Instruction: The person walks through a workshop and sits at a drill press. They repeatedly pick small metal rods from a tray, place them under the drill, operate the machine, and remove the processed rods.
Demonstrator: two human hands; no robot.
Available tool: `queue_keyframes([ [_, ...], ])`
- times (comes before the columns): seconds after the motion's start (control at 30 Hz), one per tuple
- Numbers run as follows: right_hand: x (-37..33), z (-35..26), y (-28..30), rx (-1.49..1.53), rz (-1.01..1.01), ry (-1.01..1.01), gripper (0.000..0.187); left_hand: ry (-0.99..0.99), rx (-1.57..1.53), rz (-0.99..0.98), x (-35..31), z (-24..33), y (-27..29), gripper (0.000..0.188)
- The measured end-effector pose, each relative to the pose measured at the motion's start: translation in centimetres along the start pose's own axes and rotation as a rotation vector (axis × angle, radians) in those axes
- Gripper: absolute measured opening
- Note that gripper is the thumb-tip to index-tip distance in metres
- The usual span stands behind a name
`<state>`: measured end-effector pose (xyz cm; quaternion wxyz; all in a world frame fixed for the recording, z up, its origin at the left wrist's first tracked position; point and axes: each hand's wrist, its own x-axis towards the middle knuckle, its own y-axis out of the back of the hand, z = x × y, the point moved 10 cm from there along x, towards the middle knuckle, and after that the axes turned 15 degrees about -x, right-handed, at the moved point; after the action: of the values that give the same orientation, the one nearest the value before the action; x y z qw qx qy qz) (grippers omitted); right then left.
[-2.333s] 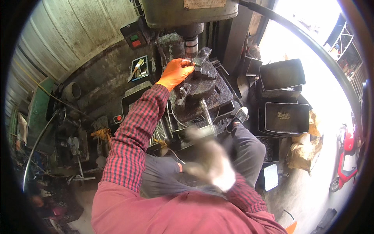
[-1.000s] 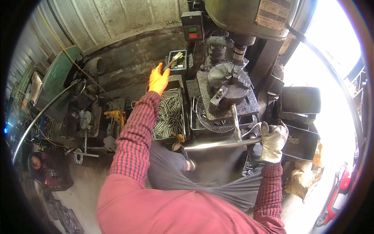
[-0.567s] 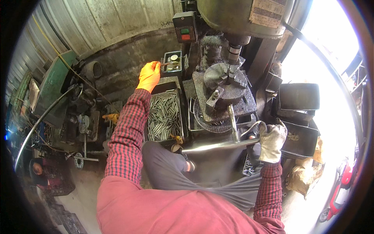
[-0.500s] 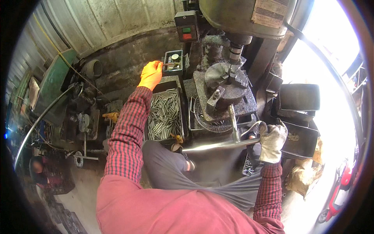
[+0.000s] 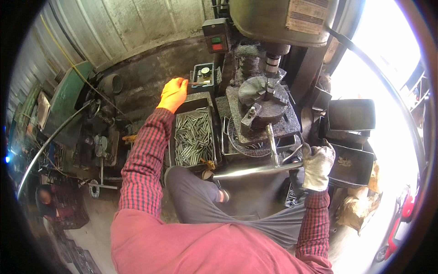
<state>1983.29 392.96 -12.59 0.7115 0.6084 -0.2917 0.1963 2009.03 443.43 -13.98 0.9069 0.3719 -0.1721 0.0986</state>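
Note:
My left hand, in an orange glove, pinches a thin brown stick with a pale tip. The stick reaches over the front of a small box with a round, pale-topped thing in it. Below that hand stands a metal tray of short steel pins. My right hand, in a pale work glove, is closed at the right end of a shiny steel bar; its fingers are partly hidden. The bar crosses a rod from the chuck under the drill press.
A switch box with green and red buttons is left of the drill head. Dark bins stand at right, above a crumpled paper sack. Another machine with a handle is at left. A basket sits beneath the chuck plate.
The stick's tip has moved down toward the near edge of the small box, and my left hand has shifted slightly left and down. My right hand stays at the bar's end.

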Motion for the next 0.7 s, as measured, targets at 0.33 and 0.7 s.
queue_keyframes([
  [0.33,0.1,0.6,-0.3,0.061,-0.079,-0.040,0.038,-0.265,-0.803,-0.119,-6.7,12.8,-4.4,0.025],
  [0.7,0.5,0.8,-0.1,0.190,-0.169,-0.037,0.036,-0.322,-0.712,-0.101,-3.8,12.2,-7.2,0.026],
])
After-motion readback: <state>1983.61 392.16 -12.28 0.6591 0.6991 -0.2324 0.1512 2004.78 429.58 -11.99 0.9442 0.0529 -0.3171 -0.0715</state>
